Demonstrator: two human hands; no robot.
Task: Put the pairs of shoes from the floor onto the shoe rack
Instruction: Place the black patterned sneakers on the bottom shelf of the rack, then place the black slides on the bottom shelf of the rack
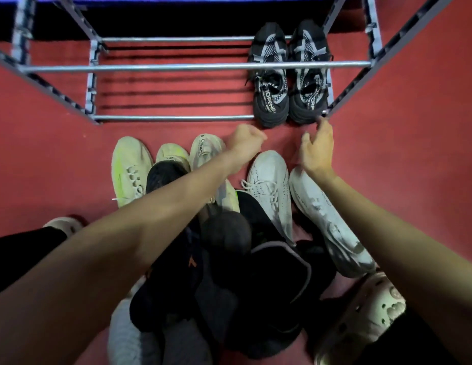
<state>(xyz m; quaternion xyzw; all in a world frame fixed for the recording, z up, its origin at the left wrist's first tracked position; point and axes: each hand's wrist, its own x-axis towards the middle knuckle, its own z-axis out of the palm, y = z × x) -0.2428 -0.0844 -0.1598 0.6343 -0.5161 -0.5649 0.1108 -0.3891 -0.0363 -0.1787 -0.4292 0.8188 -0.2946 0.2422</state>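
- left hand (245, 139) curled into a loose fist, holding nothing
- right hand (318, 147) open, empty
- black shoes (290, 75) on rack (192, 66) just ahead of both hands
- white shoes (271, 185) on floor (45, 159) under wrists

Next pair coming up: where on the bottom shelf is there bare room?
The bottom shelf bars are bare from the left post to the black pair parked at the right end. The floor pile around the white sneakers is crowded.
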